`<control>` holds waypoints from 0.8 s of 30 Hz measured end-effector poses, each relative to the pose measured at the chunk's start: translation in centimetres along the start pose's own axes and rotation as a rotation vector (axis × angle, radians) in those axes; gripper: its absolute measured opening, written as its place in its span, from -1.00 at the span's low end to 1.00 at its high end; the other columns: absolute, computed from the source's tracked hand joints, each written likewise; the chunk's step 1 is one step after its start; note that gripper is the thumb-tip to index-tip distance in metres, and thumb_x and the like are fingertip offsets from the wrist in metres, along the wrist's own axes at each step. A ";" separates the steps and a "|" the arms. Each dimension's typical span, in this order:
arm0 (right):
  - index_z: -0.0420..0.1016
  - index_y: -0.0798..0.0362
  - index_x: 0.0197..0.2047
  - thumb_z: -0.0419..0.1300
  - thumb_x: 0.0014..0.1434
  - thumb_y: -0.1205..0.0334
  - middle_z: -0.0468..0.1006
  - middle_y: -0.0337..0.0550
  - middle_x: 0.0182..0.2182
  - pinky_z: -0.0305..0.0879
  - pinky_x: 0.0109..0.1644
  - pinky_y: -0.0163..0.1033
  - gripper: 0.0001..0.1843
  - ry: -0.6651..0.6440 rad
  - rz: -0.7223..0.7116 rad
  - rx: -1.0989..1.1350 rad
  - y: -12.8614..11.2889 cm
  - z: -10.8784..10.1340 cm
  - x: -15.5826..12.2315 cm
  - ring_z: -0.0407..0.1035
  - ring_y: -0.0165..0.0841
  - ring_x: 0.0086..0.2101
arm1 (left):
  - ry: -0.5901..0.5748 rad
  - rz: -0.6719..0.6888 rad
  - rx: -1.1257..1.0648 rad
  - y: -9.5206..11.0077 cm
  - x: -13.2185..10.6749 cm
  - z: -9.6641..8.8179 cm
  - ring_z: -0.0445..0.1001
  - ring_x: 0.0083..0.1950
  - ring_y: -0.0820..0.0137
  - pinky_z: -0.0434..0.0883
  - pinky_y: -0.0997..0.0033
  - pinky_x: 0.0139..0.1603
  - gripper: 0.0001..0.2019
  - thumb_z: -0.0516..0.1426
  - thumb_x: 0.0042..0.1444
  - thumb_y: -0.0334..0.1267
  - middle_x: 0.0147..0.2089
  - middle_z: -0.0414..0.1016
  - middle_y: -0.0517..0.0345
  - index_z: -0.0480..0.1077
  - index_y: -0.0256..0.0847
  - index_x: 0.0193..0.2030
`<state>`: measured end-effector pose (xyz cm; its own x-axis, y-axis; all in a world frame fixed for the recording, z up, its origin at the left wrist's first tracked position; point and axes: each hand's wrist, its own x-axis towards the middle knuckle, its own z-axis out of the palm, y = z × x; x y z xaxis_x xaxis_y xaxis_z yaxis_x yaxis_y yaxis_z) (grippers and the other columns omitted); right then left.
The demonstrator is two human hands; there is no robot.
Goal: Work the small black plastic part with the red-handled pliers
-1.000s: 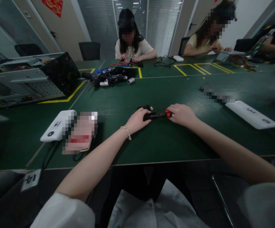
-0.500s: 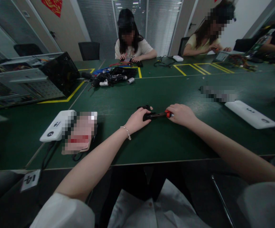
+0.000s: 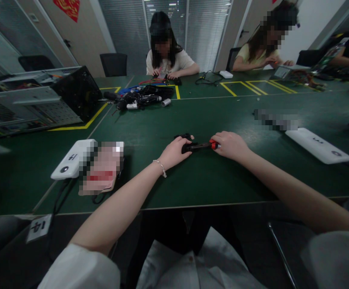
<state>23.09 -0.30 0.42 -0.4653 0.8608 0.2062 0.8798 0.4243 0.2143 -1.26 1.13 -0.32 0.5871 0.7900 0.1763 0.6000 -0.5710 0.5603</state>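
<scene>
Over the middle of the green table (image 3: 174, 184), my left hand (image 3: 174, 154) is closed on a small black part (image 3: 186, 148), its thumb and fingers on either side. My right hand (image 3: 233, 145) grips the red handle of a tool (image 3: 213, 144), whose dark metal shaft points left and meets the black part. Whether it is a screwdriver or pliers I cannot make out. Just beyond my left fingers lie more small black pieces (image 3: 186, 136), partly hidden by the hand.
An opened computer case (image 3: 35, 104) stands at left. Nearer are a white power bank (image 3: 72, 158) and a phone (image 3: 102, 168). A cable pile (image 3: 141, 96) lies ahead. Another white power bank (image 3: 319, 145) is at right. People sit across the table, one straight ahead (image 3: 171, 62).
</scene>
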 end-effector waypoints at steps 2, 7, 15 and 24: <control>0.48 0.13 -0.22 0.04 0.08 0.24 0.52 -0.03 -0.30 0.24 -0.25 -0.21 -0.74 0.006 -0.018 -0.012 0.0 0.0 0.0 0.34 -0.26 -0.32 | -0.005 -0.002 -0.001 0.0 0.0 0.0 0.42 -0.04 0.27 0.42 0.24 -0.05 -0.70 0.16 0.09 -0.29 0.00 0.36 0.01 0.38 -0.23 -0.01; 0.48 0.14 -0.21 0.06 0.07 0.25 0.52 -0.03 -0.30 0.23 -0.25 -0.19 -0.74 0.009 -0.016 -0.012 0.2 0.3 0.0 0.34 -0.25 -0.31 | 0.014 -0.004 0.017 -0.1 0.1 0.2 0.42 -0.05 0.26 0.41 0.22 -0.03 -0.70 0.18 0.07 -0.30 -0.02 0.37 0.01 0.38 -0.25 -0.02; 0.47 0.11 -0.24 0.08 0.06 0.24 0.52 -0.06 -0.32 0.23 -0.26 -0.21 -0.77 0.033 0.013 0.012 0.3 0.3 -0.1 0.34 -0.27 -0.32 | 0.004 -0.011 0.009 0.1 0.1 0.0 0.42 -0.03 0.26 0.40 0.21 -0.02 -0.70 0.17 0.08 -0.30 0.00 0.36 0.01 0.38 -0.24 -0.02; 0.48 0.11 -0.23 0.07 0.08 0.22 0.52 -0.06 -0.32 0.23 -0.27 -0.21 -0.76 0.039 0.008 0.024 0.3 0.4 -0.1 0.34 -0.28 -0.32 | -0.009 -0.017 0.006 0.2 0.0 -0.1 0.42 -0.06 0.27 0.41 0.23 -0.05 -0.70 0.17 0.08 -0.29 0.00 0.36 0.01 0.38 -0.23 -0.02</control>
<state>23.46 -0.14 0.12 -0.4609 0.8529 0.2454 0.8856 0.4239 0.1898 -1.18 1.04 -0.09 0.5817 0.7978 0.1589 0.6137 -0.5586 0.5580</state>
